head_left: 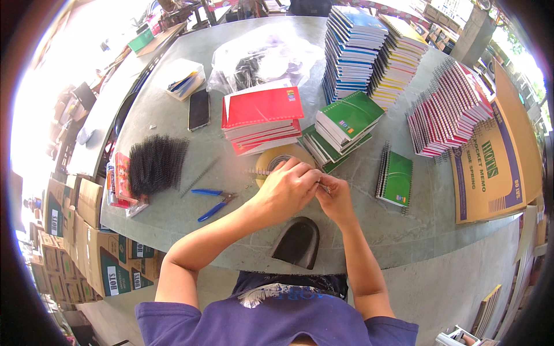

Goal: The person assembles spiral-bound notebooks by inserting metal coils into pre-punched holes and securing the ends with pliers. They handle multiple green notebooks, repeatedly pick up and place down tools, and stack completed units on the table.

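Observation:
My left hand (288, 185) is closed, palm down, at the middle of the table. From its far left side pokes a short stretch of spiral binding coil (256, 170); the rest is hidden under the fingers. Against its fingertips my right hand (336, 199) is pinched closed, and what lies in that pinch is hidden. Just beyond the hands is a yellowish tape roll (271, 157), partly covered. Blue-handled pliers (214, 202) and a loose spiral coil (199, 176) lie to the left. Nearest me on the table sits a dark rounded pad-like object (296, 243).
Red notebooks (262, 115) and green notebooks (349, 118) are stacked beyond my hands. Tall spiral-notebook stacks (355, 55) stand behind. On the right are a bound green notebook (396, 177), red notebooks (447, 112) and a carton (490, 167). Black coils (156, 166) and a phone (199, 109) lie left.

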`<state>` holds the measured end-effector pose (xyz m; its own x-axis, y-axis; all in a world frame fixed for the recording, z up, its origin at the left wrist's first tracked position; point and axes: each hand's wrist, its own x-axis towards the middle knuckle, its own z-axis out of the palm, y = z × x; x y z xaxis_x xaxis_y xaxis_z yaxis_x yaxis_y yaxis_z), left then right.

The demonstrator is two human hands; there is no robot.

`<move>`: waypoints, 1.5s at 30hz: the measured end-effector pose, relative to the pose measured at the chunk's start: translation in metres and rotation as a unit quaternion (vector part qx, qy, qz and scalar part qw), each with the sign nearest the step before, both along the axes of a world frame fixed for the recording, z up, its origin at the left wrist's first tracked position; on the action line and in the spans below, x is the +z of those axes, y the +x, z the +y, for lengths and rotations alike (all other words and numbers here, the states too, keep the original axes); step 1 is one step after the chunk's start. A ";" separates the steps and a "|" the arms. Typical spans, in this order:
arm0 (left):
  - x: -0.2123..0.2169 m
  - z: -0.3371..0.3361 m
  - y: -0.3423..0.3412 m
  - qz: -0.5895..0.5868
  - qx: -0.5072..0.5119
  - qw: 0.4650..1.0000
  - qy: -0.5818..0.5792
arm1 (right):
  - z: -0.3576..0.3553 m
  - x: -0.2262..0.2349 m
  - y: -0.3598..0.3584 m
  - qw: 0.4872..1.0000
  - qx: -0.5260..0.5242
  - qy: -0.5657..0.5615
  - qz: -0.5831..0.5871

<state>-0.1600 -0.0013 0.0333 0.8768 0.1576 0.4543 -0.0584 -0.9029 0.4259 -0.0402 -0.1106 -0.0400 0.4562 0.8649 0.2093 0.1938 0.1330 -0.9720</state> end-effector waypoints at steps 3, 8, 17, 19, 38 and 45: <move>-0.001 0.001 0.003 -0.011 -0.014 1.000 0.005 | -0.003 0.006 -0.006 0.999 -0.038 -0.006 -0.028; 0.002 0.005 0.002 0.044 0.016 0.999 0.002 | -0.004 0.017 -0.015 0.990 -0.061 -0.037 -0.120; 0.027 0.017 -0.017 0.048 -0.019 0.994 -0.100 | -0.082 0.027 0.044 0.993 -0.106 0.060 -0.003; 0.016 0.003 -0.002 -0.058 -0.107 0.983 -0.138 | -0.093 0.028 0.057 0.982 -0.080 0.128 0.112; -0.020 -0.032 0.019 -0.067 -0.054 0.996 -0.021 | -0.149 -0.024 0.156 0.873 -0.394 -0.241 -0.155; -0.029 -0.020 -0.004 -0.064 -0.023 0.996 -0.064 | -0.133 0.003 0.144 0.830 -0.396 -0.283 -0.274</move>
<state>-0.1643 -0.0215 0.0042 0.8205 0.1835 0.5414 -0.1588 -0.8367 0.5242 0.1034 -0.2441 -0.0367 0.8986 0.3705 0.2351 0.4360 -0.6940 -0.5730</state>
